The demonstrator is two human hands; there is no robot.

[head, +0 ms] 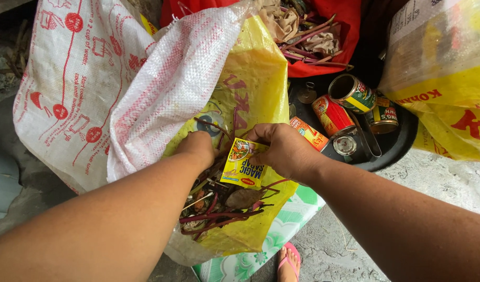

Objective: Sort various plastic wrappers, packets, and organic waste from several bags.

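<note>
1. Nearest the camera: two bare forearms reach in from the lower corners, meeting over an open yellow sack (255, 78); below them a foot in a pink sandal (289, 261) stands on the concrete floor (438, 177).
2. Right hand (284, 151): fingers pinch the top edge of a small yellow sachet (243, 163); the sachet hangs just above the sack's mouth.
3. Left hand (198, 146): dips into the sack beside the sachet; fingers hidden, so I cannot tell whether it grips anything.
4. Sack contents: red stems (224, 215), dry leaves, scraps.
5. Left of the sack: a white woven bag (78, 89) with red print, touching it.
6. Right: opened tin cans (349, 102) on a black round tray (402, 141); a red bag (334, 36) of paper and stems behind.
</note>
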